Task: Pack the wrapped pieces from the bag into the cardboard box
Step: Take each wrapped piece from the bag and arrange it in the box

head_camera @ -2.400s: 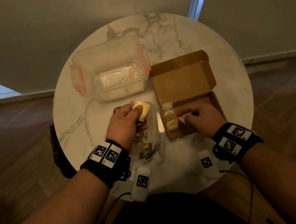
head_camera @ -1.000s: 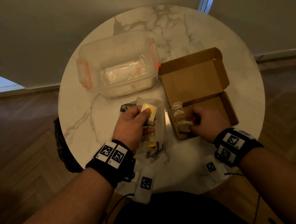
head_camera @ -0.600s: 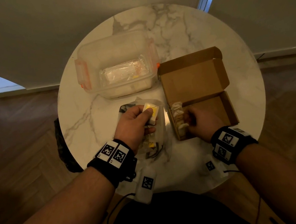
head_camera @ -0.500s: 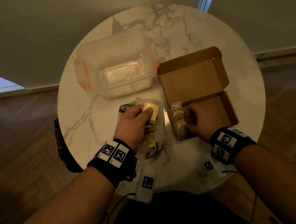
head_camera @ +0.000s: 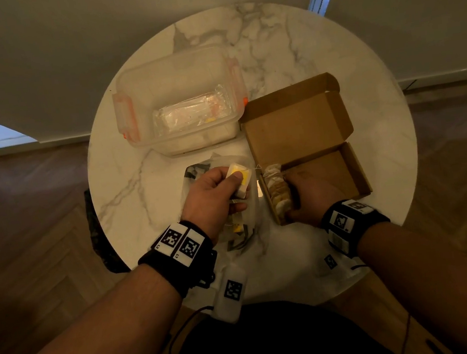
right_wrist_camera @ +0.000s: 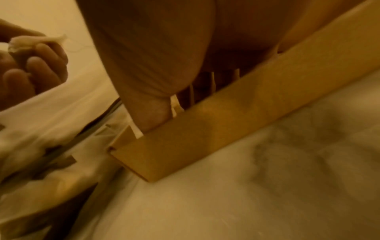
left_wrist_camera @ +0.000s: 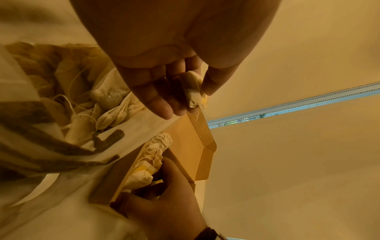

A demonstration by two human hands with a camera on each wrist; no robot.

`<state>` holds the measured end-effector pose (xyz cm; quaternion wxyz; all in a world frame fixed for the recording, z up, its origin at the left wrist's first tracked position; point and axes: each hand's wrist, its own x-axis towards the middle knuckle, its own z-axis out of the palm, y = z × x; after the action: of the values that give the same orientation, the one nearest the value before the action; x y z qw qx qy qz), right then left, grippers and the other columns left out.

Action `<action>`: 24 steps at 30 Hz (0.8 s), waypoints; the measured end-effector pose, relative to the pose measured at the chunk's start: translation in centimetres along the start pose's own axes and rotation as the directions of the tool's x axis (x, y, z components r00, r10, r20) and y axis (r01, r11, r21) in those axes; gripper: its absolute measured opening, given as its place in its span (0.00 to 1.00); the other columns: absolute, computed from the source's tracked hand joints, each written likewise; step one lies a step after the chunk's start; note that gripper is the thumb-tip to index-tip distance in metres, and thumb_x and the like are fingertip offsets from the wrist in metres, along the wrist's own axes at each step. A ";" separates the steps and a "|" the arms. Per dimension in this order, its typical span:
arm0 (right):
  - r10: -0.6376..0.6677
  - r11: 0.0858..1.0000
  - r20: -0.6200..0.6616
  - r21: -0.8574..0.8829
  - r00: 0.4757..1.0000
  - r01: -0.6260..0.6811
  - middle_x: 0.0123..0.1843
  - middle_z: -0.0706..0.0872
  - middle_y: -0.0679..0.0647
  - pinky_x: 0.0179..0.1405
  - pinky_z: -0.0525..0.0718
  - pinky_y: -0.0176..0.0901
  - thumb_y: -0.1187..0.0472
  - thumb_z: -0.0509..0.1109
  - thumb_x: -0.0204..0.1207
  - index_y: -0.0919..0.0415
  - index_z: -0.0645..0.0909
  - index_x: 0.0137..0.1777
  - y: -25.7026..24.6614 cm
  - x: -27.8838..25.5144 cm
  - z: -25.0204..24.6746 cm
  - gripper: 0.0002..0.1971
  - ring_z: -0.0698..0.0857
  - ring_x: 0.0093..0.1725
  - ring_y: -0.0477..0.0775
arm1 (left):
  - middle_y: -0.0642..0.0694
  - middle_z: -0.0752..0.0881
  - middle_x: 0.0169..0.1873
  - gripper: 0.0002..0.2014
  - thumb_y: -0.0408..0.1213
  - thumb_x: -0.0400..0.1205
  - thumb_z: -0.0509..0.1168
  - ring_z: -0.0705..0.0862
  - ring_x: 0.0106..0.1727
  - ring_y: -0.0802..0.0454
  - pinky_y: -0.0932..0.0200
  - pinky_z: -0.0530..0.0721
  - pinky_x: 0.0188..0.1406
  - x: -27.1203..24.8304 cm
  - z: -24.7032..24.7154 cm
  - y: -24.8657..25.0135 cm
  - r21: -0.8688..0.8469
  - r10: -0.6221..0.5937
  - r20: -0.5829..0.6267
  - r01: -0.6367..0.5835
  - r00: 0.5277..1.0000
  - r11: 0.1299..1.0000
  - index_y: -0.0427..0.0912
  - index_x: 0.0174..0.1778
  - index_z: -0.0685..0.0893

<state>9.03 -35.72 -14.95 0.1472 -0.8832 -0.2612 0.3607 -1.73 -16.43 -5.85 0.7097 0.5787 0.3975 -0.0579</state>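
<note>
Over the bag, left hand pinches a wrapped piece.

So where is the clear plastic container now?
In the head view, the clear plastic container stands at the table's far left, beside the cardboard box's lid.

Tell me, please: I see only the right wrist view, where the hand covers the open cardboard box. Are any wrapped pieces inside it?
Observer: Yes. The head view shows a row of wrapped pieces standing along the left end of the cardboard box; the right hand rests against them.
Operator: What does the left hand hold?
Observer: The left hand pinches one wrapped piece with a yellow patch above the bag.
Operator: Is the bag empty?
Observer: No. The left wrist view shows several pieces with strings inside it.
</note>
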 end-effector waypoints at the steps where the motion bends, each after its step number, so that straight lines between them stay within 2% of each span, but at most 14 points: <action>1: -0.005 1.000 -0.012 -0.019 1.000 0.005 0.66 0.84 0.45 0.60 0.87 0.56 0.31 0.71 0.63 0.38 0.73 0.70 0.2 -0.2 0.2 0.34 0.86 0.60 0.53 | 0.43 0.89 0.37 0.06 0.36 0.89 0.66 0.88 0.39 0.51 0.55 0.89 0.38 0.0 0.0 0.0 -0.003 0.001 0.001 -0.001 1.000 1.000 0.44 0.51 0.88; 5: -0.034 0.999 -0.025 -0.031 0.999 0.033 0.68 0.84 0.43 0.65 0.85 0.55 0.30 0.72 0.65 0.36 0.73 0.72 0.8 -0.5 0.4 0.34 0.84 0.65 0.51 | 0.46 0.89 0.36 0.06 0.36 0.88 0.66 0.88 0.40 0.50 0.53 0.89 0.40 -0.1 -0.1 0.0 -0.002 -0.001 -0.004 0.001 1.000 1.000 0.44 0.50 0.88; 8: -0.029 0.999 -0.013 -0.031 0.999 0.029 0.65 0.84 0.40 0.63 0.86 0.55 0.24 0.73 0.58 0.34 0.72 0.70 0.8 -0.1 0.4 0.39 0.84 0.62 0.48 | 0.44 0.89 0.37 0.06 0.36 0.88 0.66 0.88 0.41 0.49 0.53 0.90 0.41 0.0 -0.1 0.0 -0.004 -0.005 -0.010 0.005 1.000 1.000 0.44 0.50 0.88; 10: -0.024 0.999 0.002 -0.043 1.000 0.024 0.65 0.84 0.42 0.62 0.86 0.56 0.26 0.75 0.57 0.34 0.71 0.71 0.3 -0.1 0.1 0.40 0.85 0.62 0.50 | 0.44 0.89 0.38 0.05 0.36 0.88 0.66 0.88 0.41 0.49 0.53 0.90 0.41 -0.1 0.0 0.0 -0.004 -0.007 -0.009 0.007 1.000 1.000 0.44 0.50 0.88; 14: -0.027 0.994 -0.028 -0.106 0.999 0.024 0.65 0.85 0.43 0.57 0.86 0.52 0.28 0.71 0.66 0.35 0.70 0.71 0.4 -0.2 0.1 0.34 0.86 0.61 0.53 | 0.47 0.91 0.36 0.05 0.33 0.88 0.65 0.89 0.40 0.52 0.53 0.91 0.41 -0.3 0.0 0.2 0.000 -0.015 0.023 0.015 1.000 1.000 0.42 0.53 0.87; 16: -0.031 0.994 -0.039 -0.107 0.999 0.027 0.68 0.84 0.44 0.60 0.85 0.53 0.28 0.71 0.68 0.37 0.70 0.73 0.4 -0.5 0.2 0.35 0.85 0.64 0.53 | 0.46 0.92 0.38 0.06 0.31 0.88 0.64 0.90 0.41 0.52 0.53 0.90 0.41 -0.4 0.0 0.2 0.010 -0.010 0.048 0.010 0.999 1.000 0.40 0.56 0.87; 19: -0.020 0.996 -0.006 -0.088 1.000 0.020 0.74 0.81 0.47 0.67 0.83 0.53 0.30 0.77 0.65 0.39 0.69 0.79 0.2 -0.9 -0.1 0.42 0.82 0.69 0.54 | 0.40 0.94 0.45 0.06 0.29 0.87 0.65 0.92 0.46 0.47 0.53 0.91 0.44 -0.7 0.1 0.2 0.031 0.018 0.064 -0.020 0.998 0.999 0.41 0.57 0.86; 22: -0.023 0.999 -0.031 -0.034 0.999 0.022 0.68 0.85 0.45 0.62 0.85 0.54 0.29 0.75 0.64 0.35 0.68 0.78 0.1 -1.6 -1.2 0.41 0.85 0.63 0.53 | 0.36 0.94 0.47 0.06 0.29 0.86 0.68 0.93 0.49 0.43 0.53 0.91 0.45 -1.1 0.3 0.3 0.043 0.063 0.076 -0.067 0.995 0.997 0.41 0.56 0.86; 24: -0.041 0.998 -0.095 0.044 0.995 0.045 0.65 0.84 0.43 0.57 0.86 0.48 0.37 0.79 0.66 0.36 0.67 0.80 -0.1 -2.7 -2.8 0.41 0.85 0.59 0.48 | 0.38 0.94 0.47 0.07 0.29 0.85 0.70 0.93 0.49 0.42 0.54 0.91 0.44 -1.4 0.4 0.6 0.070 0.107 0.099 -0.114 0.989 0.991 0.40 0.58 0.85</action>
<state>9.36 -37.33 -11.45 0.1874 -0.8898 -0.2644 0.3213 -2.16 -17.10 -4.50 0.7076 0.6228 0.3282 -0.0609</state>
